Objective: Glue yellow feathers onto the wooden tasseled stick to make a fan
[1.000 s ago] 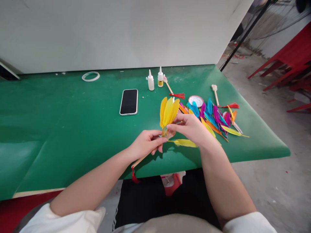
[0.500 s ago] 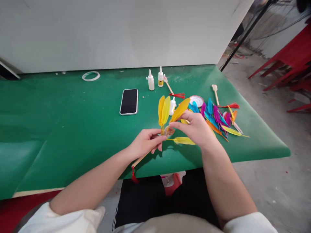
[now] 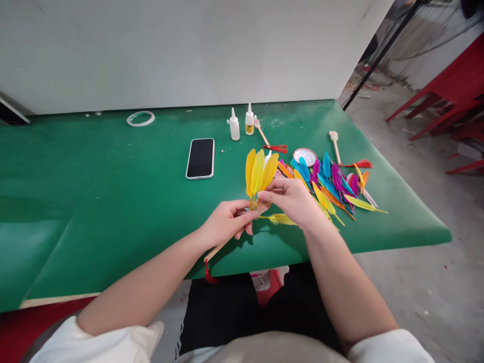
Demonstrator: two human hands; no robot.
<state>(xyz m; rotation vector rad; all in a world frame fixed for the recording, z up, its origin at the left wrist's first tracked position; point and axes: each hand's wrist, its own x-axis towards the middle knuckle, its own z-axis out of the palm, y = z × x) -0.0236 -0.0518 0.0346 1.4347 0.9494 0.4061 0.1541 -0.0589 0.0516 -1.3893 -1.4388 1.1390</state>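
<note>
My left hand [image 3: 230, 222] is closed round a wooden fan handle [image 3: 217, 249] with a red tassel [image 3: 209, 272] hanging from its lower end. Two upright feathers, one orange-yellow [image 3: 250, 171] and one yellow [image 3: 257, 172], rise from the fan's head beside my left fingertips. Between the thumb and fingers of my right hand [image 3: 289, 199] is an orange-yellow feather [image 3: 269, 171], its quill end at the fan head [image 3: 263, 204], which the fingers partly hide. Another yellow feather [image 3: 282, 219] lies on the table under my right hand.
Several colourful feathers [image 3: 333, 181] are heaped on the right of the green table [image 3: 113, 201]. Two glue bottles [image 3: 235, 126] stand at the back, a third partly hidden. A phone [image 3: 200, 158], tape roll [image 3: 140, 119], round dish [image 3: 304, 157] and two tasselled handles [image 3: 336, 146] lie around.
My right hand has moved left and brought its feather close against the two upright ones, turning it more upright. My left hand has stayed in place with the fan handle.
</note>
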